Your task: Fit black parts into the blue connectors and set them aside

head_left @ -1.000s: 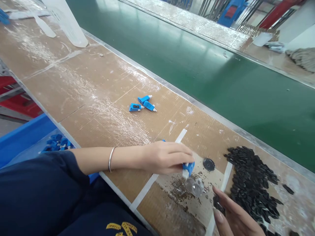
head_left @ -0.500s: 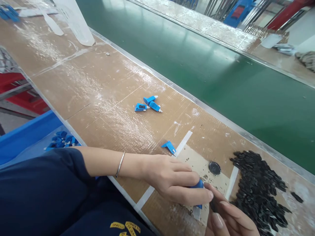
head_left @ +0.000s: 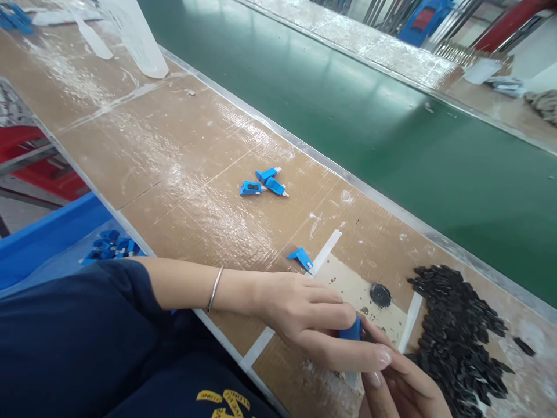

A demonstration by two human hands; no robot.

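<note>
My left hand (head_left: 300, 313), with a silver bangle at the wrist, is closed round a blue plastic piece (head_left: 350, 330) over the pale taped board (head_left: 343, 276). My right hand (head_left: 400, 377) meets it from the lower right, fingers pinched round a small dark piece that is mostly hidden between the hands. A round black disc (head_left: 380, 295) lies on the board just beyond my fingers. One angled blue piece (head_left: 301, 258) rests by the white tape. Farther up the table is a cluster of blue pieces (head_left: 275, 186) with pale tips.
A heap of small black parts (head_left: 456, 337) spreads at the right. A green belt (head_left: 331, 110) runs behind the table edge. At the lower left stands a blue bin (head_left: 47, 232) holding blue parts. White flat shapes (head_left: 139, 40) lie at the upper left.
My right hand has shifted slightly left and closer to my left hand. The dark piece, which showed more before, is now mostly covered by my fingers.
</note>
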